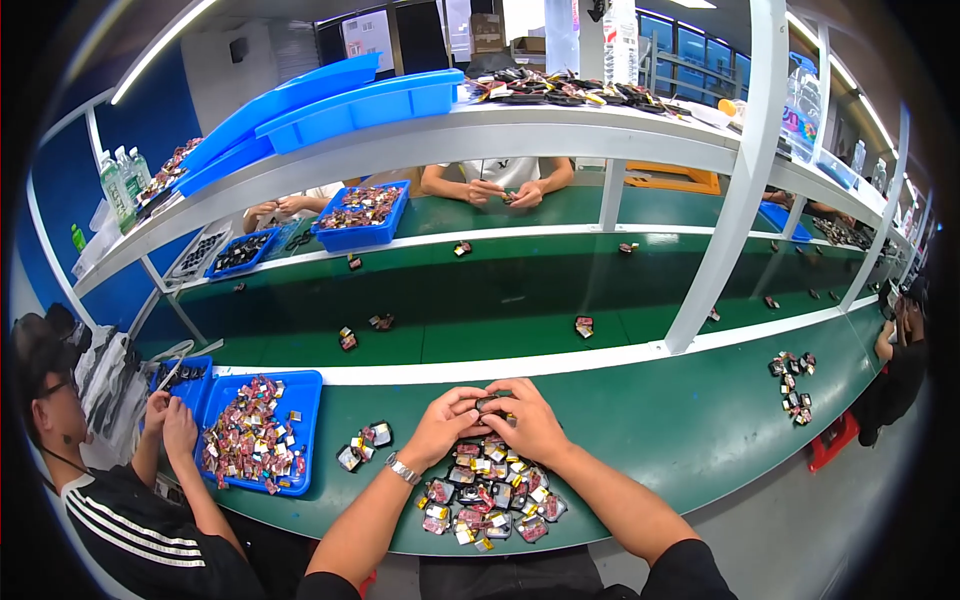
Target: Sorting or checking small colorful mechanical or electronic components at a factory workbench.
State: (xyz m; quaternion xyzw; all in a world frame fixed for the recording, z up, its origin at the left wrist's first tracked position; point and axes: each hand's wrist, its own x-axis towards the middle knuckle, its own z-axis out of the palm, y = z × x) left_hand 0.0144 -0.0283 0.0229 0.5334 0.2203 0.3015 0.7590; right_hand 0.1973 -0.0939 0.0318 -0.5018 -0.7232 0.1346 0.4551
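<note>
Nearest us, two bare forearms (375,512) are slanting out of dark sleeves (690,573): taking the hands as the dial's centre, the left from between seven and eight o'clock, the right from four. And here's the action: left hand (446,426) and right hand (527,427) are meeting above the green table (640,430), both pinching one small dark unit (487,404) between bunched fingertips. Fingers are covering most of it, so I can't tell which part they're working.

Just below, at six, a pile (490,495) of units is sprawling, showing red, silver and yellow. The step in hand is looking like close fingertip work on a single unit, fitting or checking perhaps. The next move, I'd judge, is calling for one hand holding steady and the other pressing or turning lightly, sparing the small parts.

Over at nine, loose units (350,457) are sitting apart; beyond, a blue tray (313,425) is holding a heap of red pieces (255,430) beside a co-worker (120,510). At twelve the belt (480,345) is stretching across, carrying scattered units. At three, another cluster (789,383) is lying well apart.
</note>
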